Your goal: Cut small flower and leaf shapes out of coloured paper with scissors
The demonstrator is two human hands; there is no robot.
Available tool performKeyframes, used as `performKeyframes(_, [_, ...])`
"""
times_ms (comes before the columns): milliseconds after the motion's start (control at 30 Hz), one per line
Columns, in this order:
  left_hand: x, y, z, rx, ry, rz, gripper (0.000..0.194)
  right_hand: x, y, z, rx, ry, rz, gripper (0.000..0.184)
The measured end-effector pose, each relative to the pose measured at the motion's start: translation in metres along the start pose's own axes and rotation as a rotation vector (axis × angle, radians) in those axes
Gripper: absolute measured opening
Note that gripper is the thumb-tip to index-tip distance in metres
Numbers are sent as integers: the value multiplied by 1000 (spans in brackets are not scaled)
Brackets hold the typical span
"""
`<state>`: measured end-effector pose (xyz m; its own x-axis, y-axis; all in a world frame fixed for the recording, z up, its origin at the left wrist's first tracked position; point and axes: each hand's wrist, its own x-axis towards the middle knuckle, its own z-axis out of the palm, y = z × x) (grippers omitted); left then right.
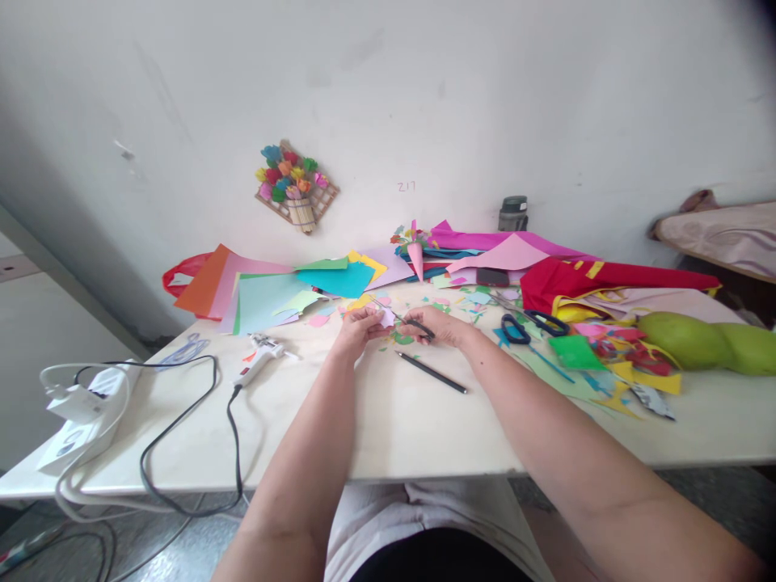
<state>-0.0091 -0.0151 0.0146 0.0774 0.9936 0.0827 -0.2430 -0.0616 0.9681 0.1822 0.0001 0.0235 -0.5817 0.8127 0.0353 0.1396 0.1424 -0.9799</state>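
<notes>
In my left hand (362, 327) I pinch a small lilac piece of paper (386, 316) with a cut, uneven edge. My right hand (435, 325) is closed round the dark handles of small scissors (419, 329), whose blades point left to the paper. Colourful paper scraps (440, 305) lie about and beyond both hands. On the table just nearer to me than the scissors rests a black pencil (432, 372).
A hot glue gun (258, 360) lies on the left, its cord running to a white power strip (90, 416). Coloured sheets (267, 299) are piled at the back. Larger blue-handled scissors (515, 329), a phone (492, 277) and a green cushion-like object (688, 339) are on the right.
</notes>
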Motion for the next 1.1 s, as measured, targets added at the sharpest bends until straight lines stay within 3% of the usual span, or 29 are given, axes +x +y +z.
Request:
performKeyframes(533, [1,-2,-2,18,17,6,31,5,7,0,27,0,-33,12])
performKeyframes(767, [3,-3,-3,59,10,41,36,10,11,-5,-43,212,-1,13])
performKeyframes(900, [2,-2,-1,76,-12,53,35,4,2,-6,73,330,-14,22])
performKeyframes(1100, [2,-4,3,134,-51,50,36,3,-2,-4,181,303,-96,29])
